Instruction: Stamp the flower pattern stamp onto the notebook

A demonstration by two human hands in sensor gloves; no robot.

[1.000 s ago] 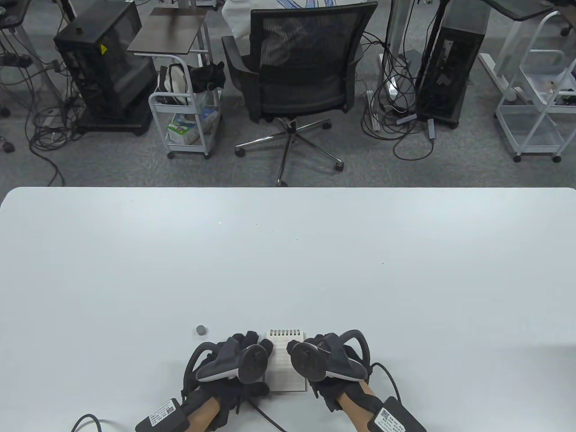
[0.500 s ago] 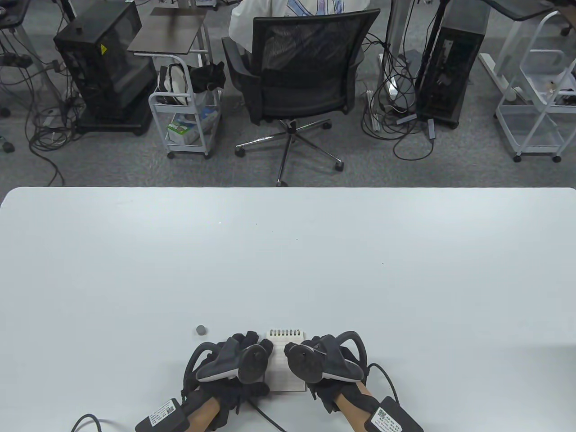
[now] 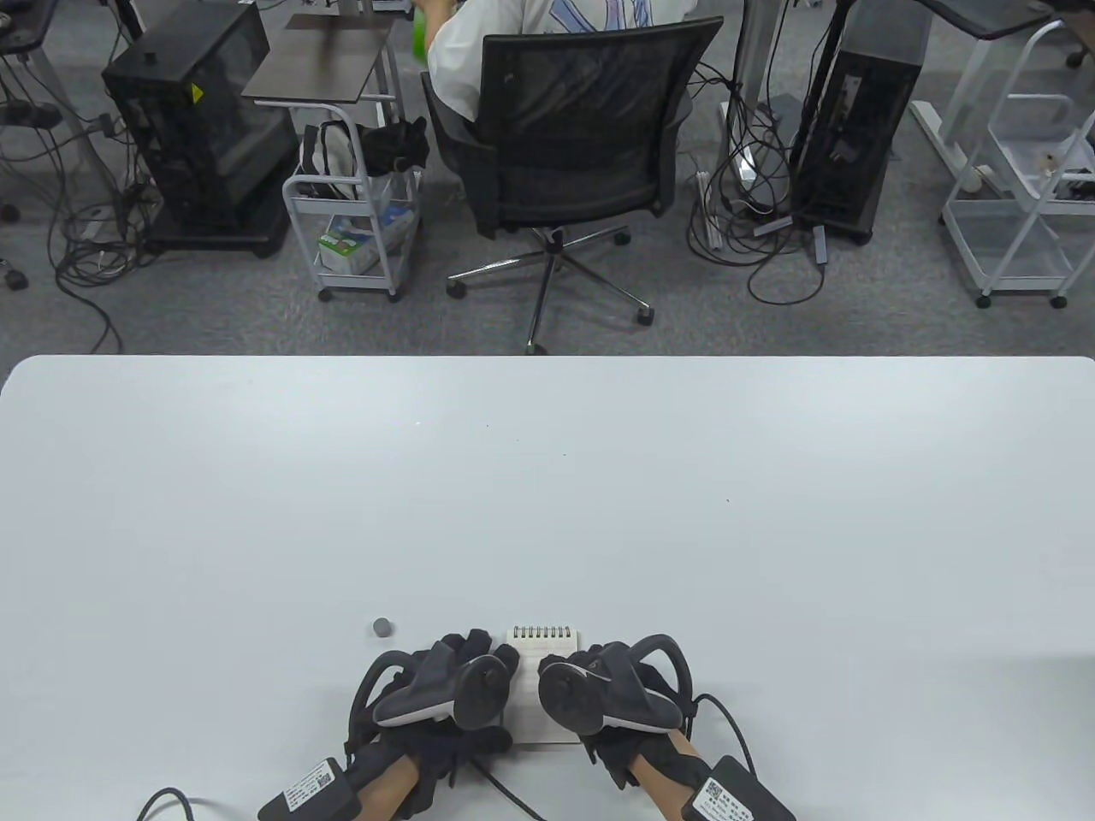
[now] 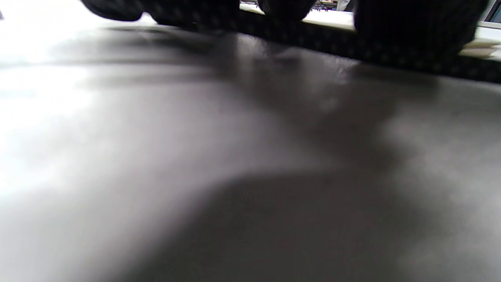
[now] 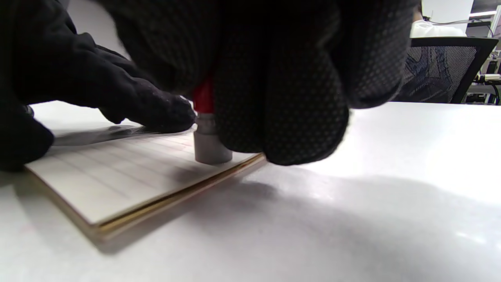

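A wide white tabletop [image 3: 547,479] with rounded far corners carries a small spiral-bound lined paper notebook [image 3: 541,684], lying flat between the two hands at the near edge. A small grey cylinder [image 3: 382,628], possibly a cap, stands just beyond the left hand [image 3: 445,693], apart from the notebook.

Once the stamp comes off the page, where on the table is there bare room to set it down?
Bare table lies right of the right hand and across the far half. Crowded: near edge, where both hands flank the notebook, left hand on its left, small grey cap beyond.
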